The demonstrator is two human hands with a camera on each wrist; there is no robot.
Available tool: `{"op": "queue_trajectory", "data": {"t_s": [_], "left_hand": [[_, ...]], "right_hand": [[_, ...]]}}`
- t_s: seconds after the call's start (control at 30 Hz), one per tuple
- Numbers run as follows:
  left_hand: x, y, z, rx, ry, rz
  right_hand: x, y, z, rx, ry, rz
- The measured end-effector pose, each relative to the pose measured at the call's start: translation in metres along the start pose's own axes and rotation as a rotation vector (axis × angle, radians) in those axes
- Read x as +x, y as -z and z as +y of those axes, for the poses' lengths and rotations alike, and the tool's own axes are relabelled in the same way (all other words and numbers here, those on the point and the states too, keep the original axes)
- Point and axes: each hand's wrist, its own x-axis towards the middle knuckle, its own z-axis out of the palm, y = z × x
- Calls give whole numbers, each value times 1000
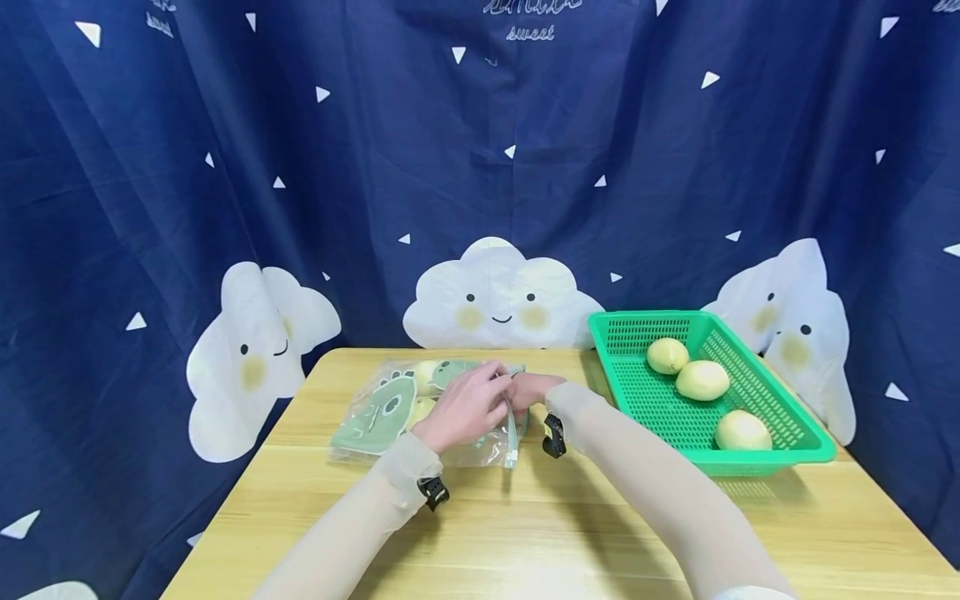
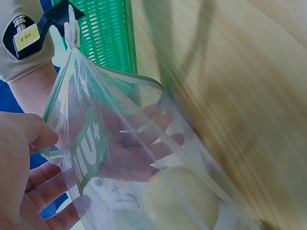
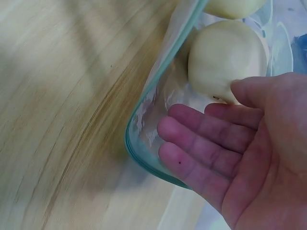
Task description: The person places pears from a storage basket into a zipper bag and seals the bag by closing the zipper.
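Note:
A clear zip bag (image 1: 372,419) with green dinosaur prints lies on the table, pale yellow oval fruit showing inside. My left hand (image 1: 467,407) pinches an edge of its mouth between thumb and fingers, holding it apart. Through that mouth reaches my right hand (image 1: 531,388), palm up with fingers loosely extended in the right wrist view. A fruit (image 3: 225,57) lies in the bag by its fingertips, and the thumb tip appears to touch it. Through the plastic in the left wrist view, the fruit (image 2: 180,199) sits just beyond the fingers.
To the right stands a green perforated basket (image 1: 637,404), holding fruit (image 1: 702,381) of the same pale kind, three in all. The wooden table (image 1: 487,533) extends toward me. A dark blue curtain (image 1: 375,167) with clouds hangs behind.

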Motion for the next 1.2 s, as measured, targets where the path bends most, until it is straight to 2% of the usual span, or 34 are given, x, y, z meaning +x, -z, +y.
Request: {"op": "queue_trajectory", "data": {"t_s": [0.1, 0.17, 0.4, 0.6, 0.73, 0.97, 1.2], "left_hand": [[0, 0, 0, 3, 0, 1], [-1, 0, 1, 1, -1, 1], [-2, 0, 1, -21, -5, 25], [-2, 1, 1, -14, -10, 27], [-3, 0, 1, -17, -16, 27], [-3, -1, 1, -19, -12, 23], [-3, 0, 2, -30, 12, -9]], "right_hand": [[1, 0, 2, 19, 10, -24], [1, 0, 3, 69, 10, -33], [0, -1, 4, 23, 107, -57], [-8, 4, 5, 72, 31, -106], [-16, 10, 7, 79, 22, -121], [-33, 23, 7, -33, 50, -124], [-48, 38, 5, -132, 81, -116]]}}
